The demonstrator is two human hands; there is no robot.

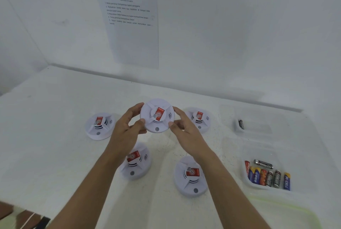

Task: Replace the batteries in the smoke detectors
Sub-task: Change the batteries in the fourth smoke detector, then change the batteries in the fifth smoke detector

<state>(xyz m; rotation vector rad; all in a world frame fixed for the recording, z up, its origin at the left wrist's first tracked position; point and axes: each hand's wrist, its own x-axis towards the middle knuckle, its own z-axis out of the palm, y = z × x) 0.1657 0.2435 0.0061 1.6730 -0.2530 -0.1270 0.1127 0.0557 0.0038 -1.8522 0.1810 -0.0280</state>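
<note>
I hold a white round smoke detector (157, 116) with a red label above the table, its front facing me. My left hand (129, 125) grips its left rim and my right hand (181, 127) grips its right rim. Several more detectors lie face up on the white table: one at the left (99, 125), one behind my right hand (200, 119), one under my left forearm (135, 160) and one near the front (191, 176). At the right, a clear tray (247, 179) contains several AA batteries (268, 176).
A second clear container (258, 123) at the back right has a single dark battery (241, 124) in it. A printed instruction sheet (130, 22) hangs on the wall behind. A clear lid with a green rim (287, 208) lies at the front right.
</note>
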